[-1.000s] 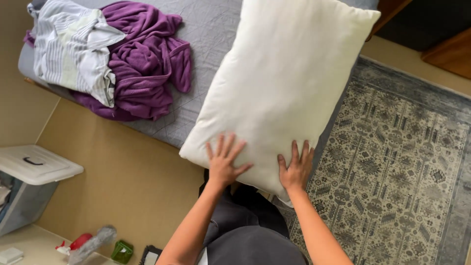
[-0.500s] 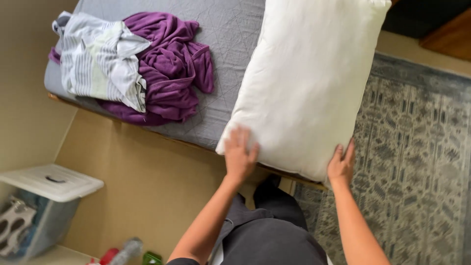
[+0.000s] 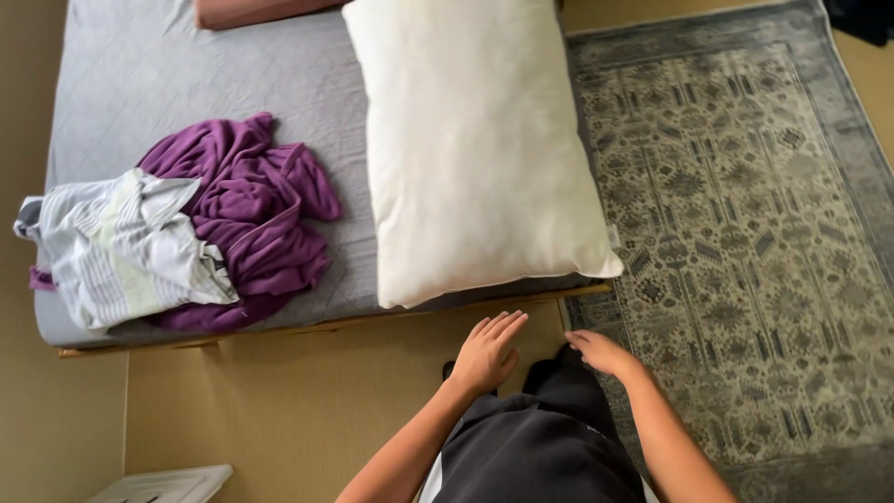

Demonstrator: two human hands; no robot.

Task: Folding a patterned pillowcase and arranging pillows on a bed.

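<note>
1. The white pillow (image 3: 475, 149) lies flat on the grey mattress (image 3: 186, 74), its near corner poking just past the bed's edge beside the patterned rug (image 3: 745, 233). My judgement: with that corner unsupported, a careless brush or tug could drag the pillow off onto the rug or the tan floor (image 3: 307, 410).
2. The purple garment (image 3: 251, 214) and the striped grey-and-white cloth (image 3: 121, 247) sit bunched together at the mattress's near left edge, part of the cloth hanging over it. Any pull on the mattress cover could, I judge, tip them to the floor.
3. The left hand (image 3: 489, 352) hovers just below the pillow's near edge, palm down, fingers straight and close together, holding nothing and touching nothing.
4. The right hand (image 3: 601, 352) hangs near the left one, over the person's dark trousers (image 3: 549, 438), fingers loosely extended and slightly curled, empty as well.
5. Both forearms reach forward from the body, angled inward towards each other, wrists level, apart from the pillow.
</note>
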